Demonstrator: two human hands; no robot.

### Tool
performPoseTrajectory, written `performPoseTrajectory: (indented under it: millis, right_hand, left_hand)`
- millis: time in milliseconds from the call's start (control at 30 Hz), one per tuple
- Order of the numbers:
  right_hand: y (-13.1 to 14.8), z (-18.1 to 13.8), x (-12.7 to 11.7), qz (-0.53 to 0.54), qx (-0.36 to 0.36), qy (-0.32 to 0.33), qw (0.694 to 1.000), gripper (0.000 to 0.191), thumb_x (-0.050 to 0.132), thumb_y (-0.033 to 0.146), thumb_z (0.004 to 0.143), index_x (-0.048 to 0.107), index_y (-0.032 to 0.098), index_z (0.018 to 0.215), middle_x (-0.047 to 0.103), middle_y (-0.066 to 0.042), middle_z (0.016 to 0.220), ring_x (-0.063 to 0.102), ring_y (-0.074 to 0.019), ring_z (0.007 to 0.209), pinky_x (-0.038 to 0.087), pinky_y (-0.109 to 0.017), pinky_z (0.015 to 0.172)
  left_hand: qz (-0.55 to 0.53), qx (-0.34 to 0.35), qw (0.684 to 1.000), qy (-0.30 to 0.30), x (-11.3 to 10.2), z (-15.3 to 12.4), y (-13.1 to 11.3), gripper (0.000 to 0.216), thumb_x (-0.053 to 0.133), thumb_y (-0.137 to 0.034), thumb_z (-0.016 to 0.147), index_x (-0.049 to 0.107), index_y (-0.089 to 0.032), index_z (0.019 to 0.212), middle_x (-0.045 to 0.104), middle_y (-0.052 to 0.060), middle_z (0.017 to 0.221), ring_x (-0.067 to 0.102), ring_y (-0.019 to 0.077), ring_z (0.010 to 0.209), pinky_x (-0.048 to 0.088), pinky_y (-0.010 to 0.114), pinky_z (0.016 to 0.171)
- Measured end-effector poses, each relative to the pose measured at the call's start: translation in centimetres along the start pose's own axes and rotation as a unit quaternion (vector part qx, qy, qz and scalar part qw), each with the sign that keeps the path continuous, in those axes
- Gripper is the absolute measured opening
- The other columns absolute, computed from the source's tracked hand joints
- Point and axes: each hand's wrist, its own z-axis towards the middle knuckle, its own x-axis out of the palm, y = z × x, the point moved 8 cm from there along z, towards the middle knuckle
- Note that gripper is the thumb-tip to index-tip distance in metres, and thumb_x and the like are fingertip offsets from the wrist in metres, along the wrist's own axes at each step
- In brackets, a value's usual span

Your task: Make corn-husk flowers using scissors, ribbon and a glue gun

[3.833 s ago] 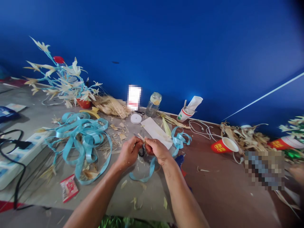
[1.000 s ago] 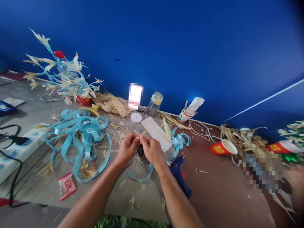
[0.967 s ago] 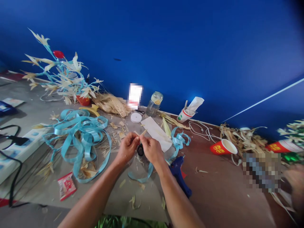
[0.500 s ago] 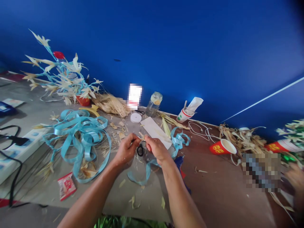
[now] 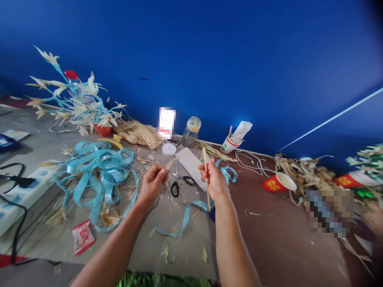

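Left hand (image 5: 152,183) pinches a husk strip (image 5: 171,164) — right hand (image 5: 217,181) clasps a stick (image 5: 208,200).

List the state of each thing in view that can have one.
Left hand: pinching a husk piece
Right hand: gripping a thin stick
Scissors: open
Blue ribbon: loose, tangled
Power strip: black plug inserted
Single red cup: uncovered
White cup: contents protruding
Red packet: flat; sealed or opened unclear

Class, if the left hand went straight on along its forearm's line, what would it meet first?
The left hand, holding a pale strip, would probably meet the white disc; depth is unclear, so it might pass over.
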Motion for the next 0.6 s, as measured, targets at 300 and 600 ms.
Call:
performPoseTrajectory:
  millis: [300, 600]
  right_hand:
    - [-1.5, -0.7, 2.7, -0.166, -0.053, 0.073, 0.982, 0.047, 0.046, 0.061, 0.078, 0.064, 0.018, 0.078, 0.046, 0.002, 0.058, 0.041, -0.0115, 0.055, 0.03, -0.024, 0.051]
    - [-1.8, -1.8, 5.0, -0.212, -0.031, 0.148, 0.965, 0.06, 0.032, 0.066, 0.082, 0.062, 0.017, 0.064, 0.044, 0.002, 0.053, 0.038, -0.0111, 0.051, 0.029, -0.025, 0.051]
  left_hand:
    - [0.002, 0.013, 1.0, 0.019, 0.3, -0.1, -0.3, 0.023, 0.061, -0.038, 0.075, 0.054, -0.017, 0.075, 0.052, -0.004, 0.058, 0.044, 0.0069, 0.049, 0.035, 0.021, 0.049]
    - [0.08, 0.016, 0.995, 0.057, 1.2, -0.4, -0.5, 0.021, 0.059, -0.037, 0.076, 0.056, -0.016, 0.074, 0.05, -0.004, 0.057, 0.044, 0.008, 0.05, 0.035, 0.021, 0.049]
